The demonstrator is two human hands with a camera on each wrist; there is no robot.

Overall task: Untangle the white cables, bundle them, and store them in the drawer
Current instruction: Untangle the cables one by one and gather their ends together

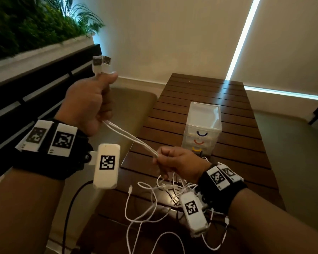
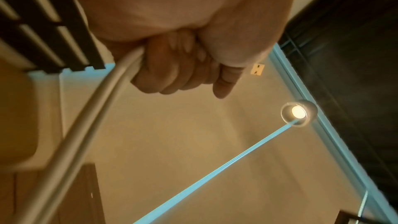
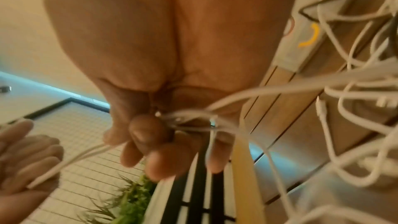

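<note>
My left hand (image 1: 92, 99) is raised at the left and grips several white cables in its fist, their USB plugs (image 1: 101, 65) sticking up above the thumb. The white cables (image 1: 130, 138) run taut down to my right hand (image 1: 174, 162), which pinches them above the table. Below that hand the rest lies as a loose tangle (image 1: 154, 204) on the near end of the table. In the left wrist view the fist (image 2: 181, 67) closes round the cables (image 2: 90, 111). In the right wrist view the fingers (image 3: 150, 135) pinch the strands (image 3: 189, 122). The small clear drawer unit (image 1: 202, 129) stands mid-table, its drawers closed.
The dark slatted wooden table (image 1: 228, 99) runs away from me. A cushioned bench (image 1: 128, 110) lies along its left side, with a black slatted backrest and a planter of green plants (image 1: 26, 26) behind it. A black cable (image 1: 70, 209) hangs from my left wrist.
</note>
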